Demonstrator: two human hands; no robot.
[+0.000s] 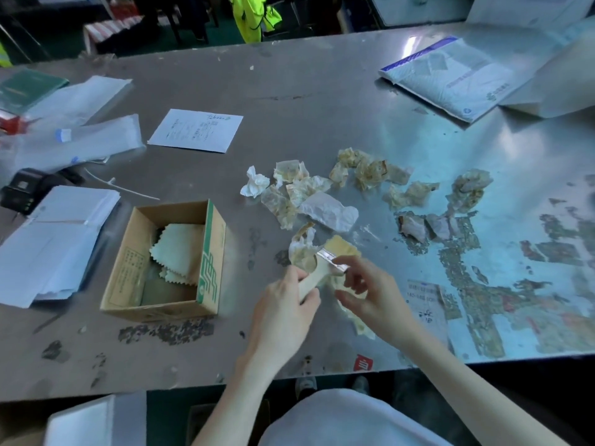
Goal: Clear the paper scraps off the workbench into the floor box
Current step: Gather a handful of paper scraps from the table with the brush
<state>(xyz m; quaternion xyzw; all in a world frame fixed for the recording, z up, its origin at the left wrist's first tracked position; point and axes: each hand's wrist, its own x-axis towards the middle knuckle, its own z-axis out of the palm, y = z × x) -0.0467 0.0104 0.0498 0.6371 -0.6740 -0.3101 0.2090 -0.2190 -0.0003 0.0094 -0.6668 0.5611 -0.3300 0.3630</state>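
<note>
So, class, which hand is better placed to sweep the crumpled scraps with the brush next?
Probably the left: the left hand grips the brush by its handle, while the right hand only touches its metal band. The paper scraps lie just beyond the bristles.

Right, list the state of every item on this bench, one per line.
left hand, grips the brush handle.
right hand, fingers curled at the brush's metal band; hold unclear.
brush, held, bristles pointing away from the person.
paper scraps, crumpled, scattered on the workbench.
cardboard box, open, standing on the workbench, zigzag-edged sheets inside.
printed sheet, flat, unfolded.
</note>
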